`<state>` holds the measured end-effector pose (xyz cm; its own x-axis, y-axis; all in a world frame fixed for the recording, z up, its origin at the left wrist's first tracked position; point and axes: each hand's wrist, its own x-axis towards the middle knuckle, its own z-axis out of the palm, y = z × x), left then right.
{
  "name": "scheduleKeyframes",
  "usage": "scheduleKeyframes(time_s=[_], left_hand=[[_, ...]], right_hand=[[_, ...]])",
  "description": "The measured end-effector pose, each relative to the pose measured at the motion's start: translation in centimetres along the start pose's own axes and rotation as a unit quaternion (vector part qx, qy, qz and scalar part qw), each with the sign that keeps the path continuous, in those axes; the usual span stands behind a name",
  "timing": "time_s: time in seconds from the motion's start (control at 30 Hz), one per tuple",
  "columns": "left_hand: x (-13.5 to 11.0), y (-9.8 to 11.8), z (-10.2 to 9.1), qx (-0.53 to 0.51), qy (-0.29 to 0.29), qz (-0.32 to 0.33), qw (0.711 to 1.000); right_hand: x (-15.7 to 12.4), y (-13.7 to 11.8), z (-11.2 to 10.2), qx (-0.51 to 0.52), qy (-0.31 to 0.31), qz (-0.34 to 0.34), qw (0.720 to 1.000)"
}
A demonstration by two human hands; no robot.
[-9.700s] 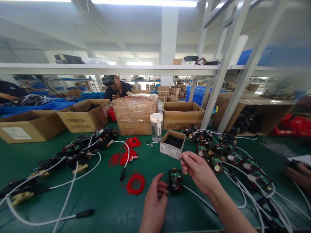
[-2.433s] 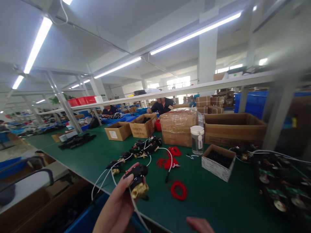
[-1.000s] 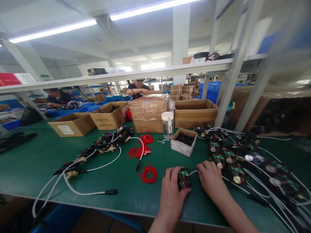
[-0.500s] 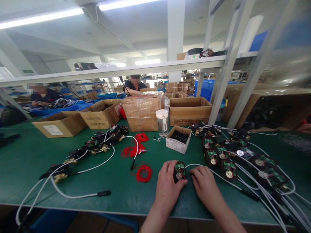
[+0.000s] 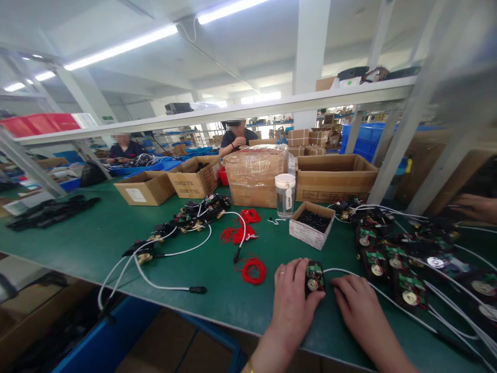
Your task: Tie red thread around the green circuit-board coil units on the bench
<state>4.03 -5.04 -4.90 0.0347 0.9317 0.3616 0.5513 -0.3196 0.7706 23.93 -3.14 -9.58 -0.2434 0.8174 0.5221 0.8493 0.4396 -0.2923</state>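
Observation:
My left hand [image 5: 293, 295] is closed around the left side of a small black device with a green circuit board [image 5: 314, 278], which lies on the green table. Its thumb presses the near edge. A white cable [image 5: 361, 272] runs right from the device and ends in a black connector. Just right of the device is my right hand [image 5: 355, 300], low at the tabletop, fingers curled and pressed together. Whether it pinches something small is hidden. Several similar open circuit-board devices [image 5: 409, 290] lie to its right. Beyond the hands sits an open box of small black parts [image 5: 312, 223].
Red wire bundles [image 5: 254, 270] lie left of the hands. Farther left are black devices with brass fittings [image 5: 194, 213] and white cables. A lidded cup [image 5: 285, 197] and cardboard boxes [image 5: 256, 176] line the back under a shelf. Co-workers sit beyond; another person's hand [image 5: 473, 209] shows at far right.
The camera view has swung left, so the table's contents appear farther right. Both hands keep nearly the same pose by the device. The co-worker opposite has raised a hand.

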Motion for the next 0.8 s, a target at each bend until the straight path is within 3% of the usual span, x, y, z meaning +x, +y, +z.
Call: scheduleKeyframes(time_s=[0.1,0.23,0.37,0.53,0.8], left_hand=[[-0.3,-0.5,-2.1,0.008,0.027,-0.025,0.999],[-0.2,-2.5,-7.5,0.121,0.109,-0.101,0.981],[0.8,-4.1,-11.5,0.282,0.055,-0.15,0.946],[1.9,-4.5,-11.7,0.353,-0.032,-0.175,0.918],[2.7,-4.6,-11.1,0.339,-0.03,-0.196,0.92]], right_hand=[[-0.1,0.2,0.0,0.005,0.017,-0.004,1.0],[-0.1,0.3,0.1,0.013,0.013,0.007,1.0],[0.1,0.0,0.1,0.026,-0.003,0.018,0.999],[0.0,-0.1,-0.1,0.034,-0.001,0.025,0.999],[0.0,-0.1,-0.1,0.03,-0.009,0.023,0.999]])
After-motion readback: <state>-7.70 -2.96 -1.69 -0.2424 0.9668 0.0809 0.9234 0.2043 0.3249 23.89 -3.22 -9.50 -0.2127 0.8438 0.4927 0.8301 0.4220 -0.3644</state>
